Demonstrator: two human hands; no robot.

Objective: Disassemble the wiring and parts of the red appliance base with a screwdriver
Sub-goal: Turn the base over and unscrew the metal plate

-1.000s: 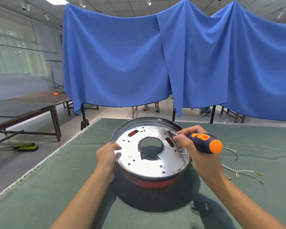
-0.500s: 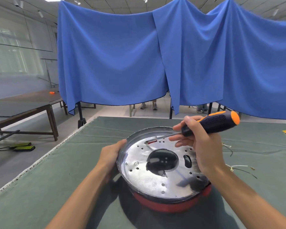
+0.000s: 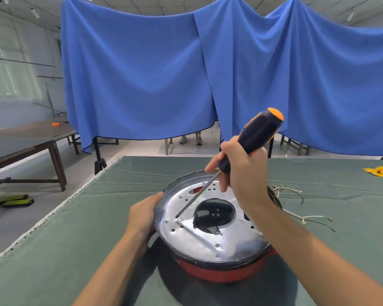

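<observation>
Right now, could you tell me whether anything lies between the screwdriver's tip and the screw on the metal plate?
Nothing visible does. The screwdriver, gripped by the right hand, points its tip just beside the screw on the bare plate.

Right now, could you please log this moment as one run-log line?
left hand: holds red base rim | right hand: grips screwdriver | tip: at screw on metal plate | loose wires: on table

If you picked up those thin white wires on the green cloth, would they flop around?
Probably yes. The loose wires are thin and lie in bends and curls on the green cloth, so they would likely droop and dangle from the fingers. They look very light. The small metal ends might snag the cloth, though that is only a guess.
</observation>
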